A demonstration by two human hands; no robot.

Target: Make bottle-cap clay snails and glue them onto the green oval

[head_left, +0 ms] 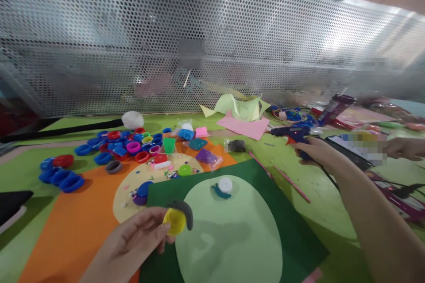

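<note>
My left hand point(133, 236) is closed on a yellow bottle cap point(174, 222) with a grey clay strip point(186, 210) curved over its edge, held above the near edge of a dark green sheet point(292, 230). A pale green oval point(232, 234) lies on that sheet, and a white cap with a blue clay piece point(223, 186) sits on the oval. My right hand point(315, 149) reaches to the far right and grips the handle of a blue glue gun point(290, 132), which rests on the table.
Several blue, red and pink bottle caps point(102, 150) lie at the left on an orange sheet point(76, 225). Small clay packets point(199, 146), pink paper point(245, 127) and pale green paper point(239, 108) lie further back. A perforated metal screen point(199, 31) closes the far side. Another person's hand point(407, 147) is at the right.
</note>
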